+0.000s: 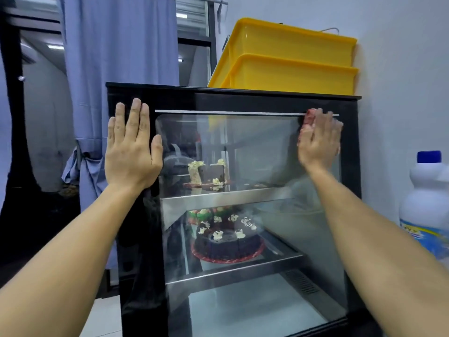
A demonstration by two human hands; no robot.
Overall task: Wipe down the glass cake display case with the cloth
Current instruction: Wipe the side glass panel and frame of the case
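Left hand [131, 152] flat, fingers straight, on display case [349, 190] top-left frame, prob. to steady it; right hand [319, 142] presses red cloth [308, 122] flat vs glass at top-right corner, blurred, likely mid-wipe

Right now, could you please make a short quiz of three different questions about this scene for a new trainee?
1. True or false: the left hand lies flat, fingers straight, on the case's upper left.
2. Which hand presses the red cloth on the glass?
A. left
B. right hand
C. both
3. Fill in: the whole chocolate cake sits on the ____ shelf.

Key: 1 true; 2 B; 3 lower. Above it is a cut cake; yellow bins rest on the display case.
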